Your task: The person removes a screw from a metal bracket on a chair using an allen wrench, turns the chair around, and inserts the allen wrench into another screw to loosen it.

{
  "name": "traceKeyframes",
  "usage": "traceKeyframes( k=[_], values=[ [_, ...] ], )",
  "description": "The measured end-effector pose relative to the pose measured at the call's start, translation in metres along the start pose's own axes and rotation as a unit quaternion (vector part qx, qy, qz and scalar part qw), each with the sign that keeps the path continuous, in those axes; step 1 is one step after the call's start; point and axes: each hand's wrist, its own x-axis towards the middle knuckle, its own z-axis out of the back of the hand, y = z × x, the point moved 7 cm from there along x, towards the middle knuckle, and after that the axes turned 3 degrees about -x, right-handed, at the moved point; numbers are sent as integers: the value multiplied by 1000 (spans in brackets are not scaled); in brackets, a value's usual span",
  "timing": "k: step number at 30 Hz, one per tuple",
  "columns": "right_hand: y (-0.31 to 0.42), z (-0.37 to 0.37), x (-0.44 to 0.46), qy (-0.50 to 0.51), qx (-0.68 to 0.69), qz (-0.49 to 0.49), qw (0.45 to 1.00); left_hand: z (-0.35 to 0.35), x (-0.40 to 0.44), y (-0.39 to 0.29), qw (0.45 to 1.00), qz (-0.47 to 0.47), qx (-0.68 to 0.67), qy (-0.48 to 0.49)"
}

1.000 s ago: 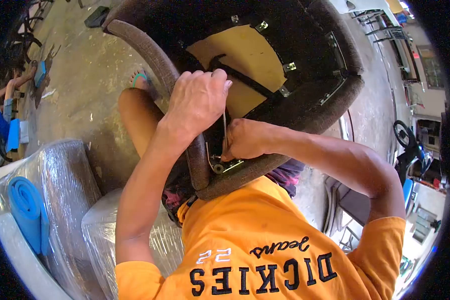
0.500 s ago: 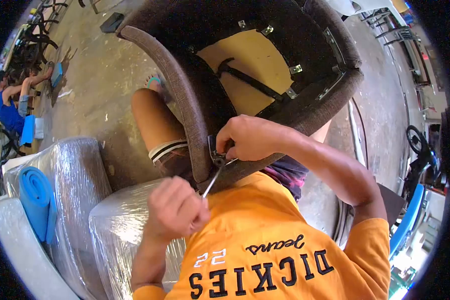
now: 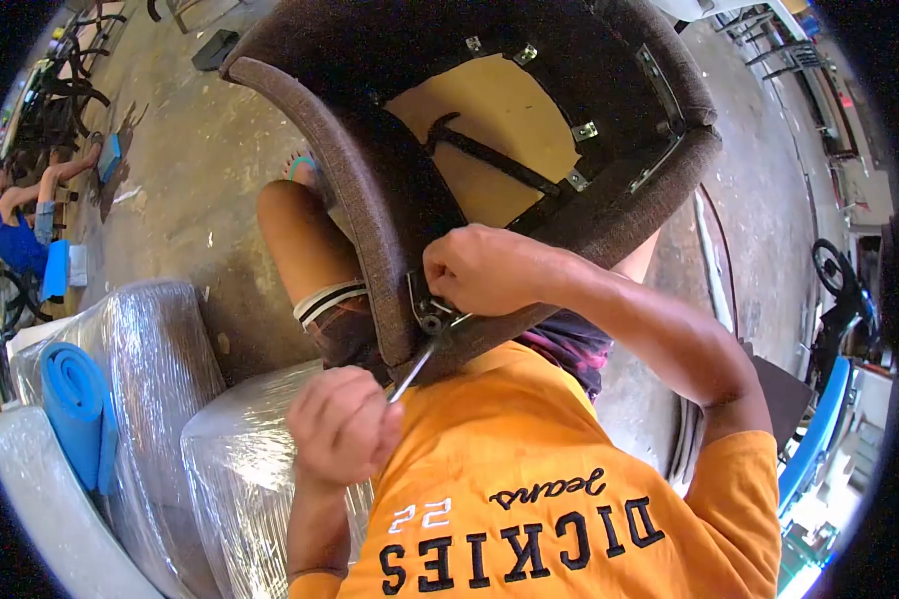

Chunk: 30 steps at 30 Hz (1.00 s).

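A dark brown upholstered chair frame (image 3: pixel 370 200) lies tipped across my lap, its inside facing up. My left hand (image 3: pixel 345 424) is closed round the end of a thin shiny wrench (image 3: pixel 413 374). That tool runs up to a round dark head at a metal bracket (image 3: pixel 415 292) in the near corner of the frame. Right beside the bracket, my right hand (image 3: pixel 484 270) has its fingers curled and pinched; what they hold is hidden. A black hammer (image 3: pixel 494 160) rests inside the frame on a tan panel (image 3: pixel 539 110).
Plastic-wrapped pieces (image 3: pixel 160 349) stand at my left with a rolled blue foam sheet (image 3: pixel 75 389). Another person (image 3: pixel 18 220) in blue sits on the floor far left. Several metal brackets (image 3: pixel 526 55) line the frame. A blue curved piece (image 3: pixel 819 429) is at right.
My left hand has shifted slightly left with the wrench handle. My right hand stays by the bracket, its fingers slightly repositioned. The view has moved a little.
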Motion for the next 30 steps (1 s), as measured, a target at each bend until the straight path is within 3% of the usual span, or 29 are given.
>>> traceKeyframes(
  k=[2, 4, 6, 11, 12, 13, 15, 17, 20, 25, 28, 29, 30],
  values=[
    [-7, 0, 6, -5, -7, -34, 999, 18, 3, 8, 996, 49, -60, -42],
    [-2, -3, 9, -11, -2, 13, 1000, 26, 2, 20, 984, 98, -119, -85],
    [3, -12, 11, 38, -39, 7, 998, 38, -5, 43, 912, 156, -289, -244],
    [11, -26, 26, 144, -145, -4, 979, 54, -28, 71, 842, 246, -381, -291],
    [2, -35, 32, 110, -155, 57, 980, 58, -28, 72, 839, 255, -383, -289],
    [-3, -51, 34, 169, -265, 160, 936, 59, -37, 76, 831, 243, -396, -306],
    [16, -21, 33, 104, -117, -4, 988, 62, -43, 80, 812, 279, -411, -306],
    [11, -21, 35, 96, -102, -90, 986, 57, -51, 83, 812, 289, -416, -291],
    [-28, -17, 40, 36, -126, -129, 983, 33, -51, 89, 814, 294, -420, -274],
    [11, 0, 27, 58, -123, -66, 988, 41, -57, 86, 804, 303, -439, -262],
    [32, 33, 17, -25, -93, -25, 995, 38, -54, 89, 809, 301, -435, -257],
    [38, 49, 16, -57, -62, -24, 996, 39, -55, 95, 795, 301, -436, -294],
    [41, 48, 15, -93, -75, 74, 990, 43, -60, 96, 781, 305, -430, -336]
  ],
)
